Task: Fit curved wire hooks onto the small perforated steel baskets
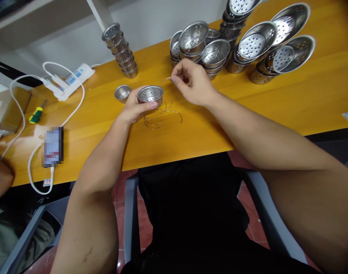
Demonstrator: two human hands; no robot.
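Table [276, 110] front right: bare, open. Rear blocked: strainer stacks [237, 45], tilted stack [121, 51]. Left: cable [77, 102], phone [52, 146], screwdriver [37, 113].

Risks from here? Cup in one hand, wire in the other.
1. The wire is thin and only pinched by the fingers of the right hand; it may slip into the loose wires below and tangle.
2. The left hand holds the perforated cup by its side; pressing the wire in might twist it loose.
3. Leaning stacks of cups stand just behind the right hand; a bump could topple them.
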